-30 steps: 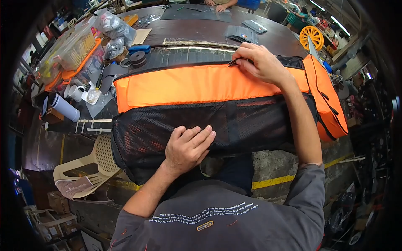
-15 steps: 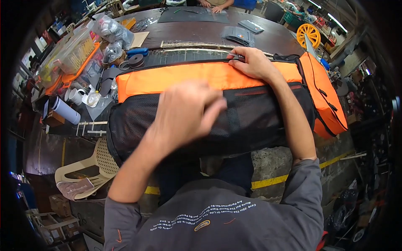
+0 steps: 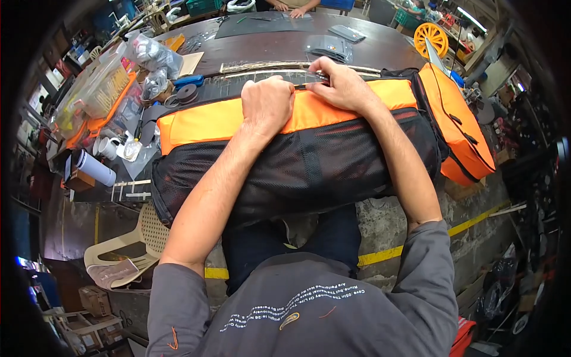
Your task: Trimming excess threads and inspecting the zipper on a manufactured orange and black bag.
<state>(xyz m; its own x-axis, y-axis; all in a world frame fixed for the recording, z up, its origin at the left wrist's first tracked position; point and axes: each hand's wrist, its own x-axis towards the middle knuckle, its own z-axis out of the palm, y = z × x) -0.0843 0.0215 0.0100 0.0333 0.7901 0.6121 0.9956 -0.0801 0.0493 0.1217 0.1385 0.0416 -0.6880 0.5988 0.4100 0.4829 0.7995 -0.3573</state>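
Note:
A long bag (image 3: 309,157) with black mesh on its near side and an orange panel on top lies across the table's near edge. My left hand (image 3: 267,106) is closed at the far, black-trimmed edge of the orange panel (image 3: 202,126), fingertips hidden behind it. Just to its right, my right hand (image 3: 342,86) rests over the same edge. Between its thumb and fingers is a small dark tool with a metal glint (image 3: 321,75); its kind is unclear. An orange end section (image 3: 455,122) with black zips stands at the bag's right end.
Tape rolls (image 3: 187,93), a blue tool (image 3: 189,81), a white tumbler (image 3: 95,168) and a clear plastic bin (image 3: 98,98) crowd the left. Flat grey packets (image 3: 329,49) lie farther back. Another person's hands (image 3: 297,11) work across the table. A beige chair (image 3: 143,235) stands lower left.
My left hand, blurred above the mesh before, has moved up and away onto the panel's far edge and closed there. My right hand stays by that edge with the small tool; the view has shifted slightly.

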